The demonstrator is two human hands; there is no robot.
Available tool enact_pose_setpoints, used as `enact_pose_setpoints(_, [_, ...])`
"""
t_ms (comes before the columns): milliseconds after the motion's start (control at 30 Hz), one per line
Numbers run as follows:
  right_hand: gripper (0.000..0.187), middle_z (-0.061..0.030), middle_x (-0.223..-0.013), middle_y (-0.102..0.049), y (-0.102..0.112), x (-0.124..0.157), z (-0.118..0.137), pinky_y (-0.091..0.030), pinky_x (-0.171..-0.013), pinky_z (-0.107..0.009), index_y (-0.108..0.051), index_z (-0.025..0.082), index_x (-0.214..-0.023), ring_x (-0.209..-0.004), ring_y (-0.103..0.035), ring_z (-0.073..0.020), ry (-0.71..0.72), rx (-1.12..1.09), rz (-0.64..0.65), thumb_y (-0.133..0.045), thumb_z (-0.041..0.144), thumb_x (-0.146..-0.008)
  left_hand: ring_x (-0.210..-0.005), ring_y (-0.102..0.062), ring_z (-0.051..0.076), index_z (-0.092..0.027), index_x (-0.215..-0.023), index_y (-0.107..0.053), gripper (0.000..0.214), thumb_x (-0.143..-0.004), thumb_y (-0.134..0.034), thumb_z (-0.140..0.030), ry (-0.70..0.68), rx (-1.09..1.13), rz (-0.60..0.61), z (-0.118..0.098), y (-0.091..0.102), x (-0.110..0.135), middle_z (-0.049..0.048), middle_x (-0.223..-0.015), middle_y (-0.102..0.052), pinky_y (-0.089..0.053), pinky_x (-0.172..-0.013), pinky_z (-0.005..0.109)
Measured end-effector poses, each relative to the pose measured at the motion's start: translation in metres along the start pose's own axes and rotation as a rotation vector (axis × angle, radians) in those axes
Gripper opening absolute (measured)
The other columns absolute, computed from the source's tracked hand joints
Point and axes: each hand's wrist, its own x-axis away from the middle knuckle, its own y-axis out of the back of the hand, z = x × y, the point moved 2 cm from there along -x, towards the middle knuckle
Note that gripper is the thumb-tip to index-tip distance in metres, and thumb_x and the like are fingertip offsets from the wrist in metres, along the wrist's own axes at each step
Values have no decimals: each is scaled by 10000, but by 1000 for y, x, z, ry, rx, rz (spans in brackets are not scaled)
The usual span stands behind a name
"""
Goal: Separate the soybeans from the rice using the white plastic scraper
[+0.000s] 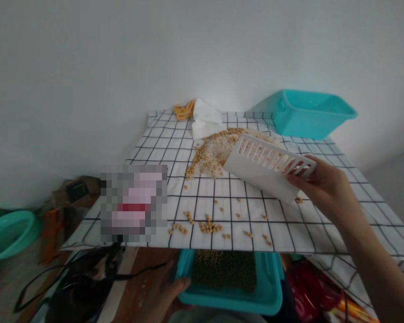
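Note:
Gripped by its right end, a white plastic slotted basket [259,172] lies tilted on its side in my right hand [326,188], its lower edge at the tablecloth. Behind it spreads a heap of rice grains [218,150] mixed with yellow soybeans [197,161]. Below the table's front edge, my left hand [170,294] holds a turquoise bin [235,305] by its left rim. Inside the bin are small dark green beans [225,271], with some soybeans at the back left. Loose soybeans [210,225] lie scattered along the front of the cloth.
Another turquoise bin [316,119] stands at the table's back right. White paper [205,119] and a crumpled yellow cloth [184,110] lie at the back. A pixelated pinkish item [138,197] is on the left. A green basin [11,233] sits lower left, near a black bag [77,287].

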Motion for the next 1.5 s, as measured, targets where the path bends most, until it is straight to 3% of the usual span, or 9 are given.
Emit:
enact_pose_setpoints(400, [171, -2, -897, -739, 12, 7, 12, -614, -688, -331, -679, 265, -979, -781, -718, -205, -8, -9, -53, -688, 305, -813, -579, -734, 279, -236, -1274, -657, 708, -587, -826, -258, 14, -9, 29, -5, -5, 4, 32, -724, -815, -566, -435, 320])
enact_pose_setpoints(667, [123, 9, -850, -723, 20, 15, 19, -617, -675, -330, -670, 275, -926, -762, -704, -198, -31, -31, -46, -701, 294, -808, -752, -752, 359, -223, -1317, -639, 808, -539, -853, -270, 15, -8, 20, -5, -7, 5, 92, -887, -828, -559, -428, 321])
enact_pose_setpoints(967, [126, -1, -845, -724, 21, 20, 14, -616, -683, -354, -687, 285, -931, -752, -702, -216, -15, 10, -32, -688, 322, -810, -817, -748, 368, -236, -1279, -663, 737, -569, -839, -327, -13, 4, 17, 1, -4, 6, 78, -905, -827, -588, -496, 357])
enact_pose_setpoints(1200, [140, 14, -820, -710, 23, 25, 13, -575, -629, -294, -689, 280, -920, -716, -673, -177, -16, 0, -86, -693, 356, -802, -763, -750, 321, -227, -1326, -615, 766, -601, -849, -309, -53, 14, 35, 14, 5, -6, 84, -913, -824, -562, -503, 327])
enact_pose_setpoints(1500, [206, -6, -854, -752, 27, 29, -4, -600, -616, -318, -693, 280, -962, -718, -708, -211, -32, -2, -56, -713, 386, -786, -687, -750, 299, -161, -1158, -658, 624, -577, -859, -265, -43, -14, -26, 17, 4, -12, 68, -811, -818, -514, -388, 280])
